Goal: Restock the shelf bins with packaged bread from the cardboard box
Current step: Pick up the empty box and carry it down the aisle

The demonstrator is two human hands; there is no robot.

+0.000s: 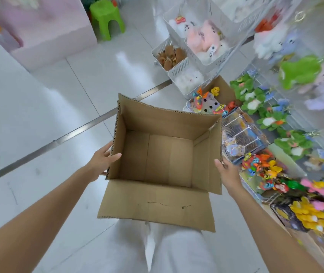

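A single wide-angle view from the person's head looks steeply down past both outstretched forearms. An open cardboard box [169, 154] sits close below at centre, the white tiled floor [102, 75] spreads left, and shelf bins [179, 71] curve along the right edge.

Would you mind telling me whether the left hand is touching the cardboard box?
Touching. The head view shows the left hand gripping the left wall of the cardboard box, with the thumb hooked over the rim to the inside and the fingers outside.
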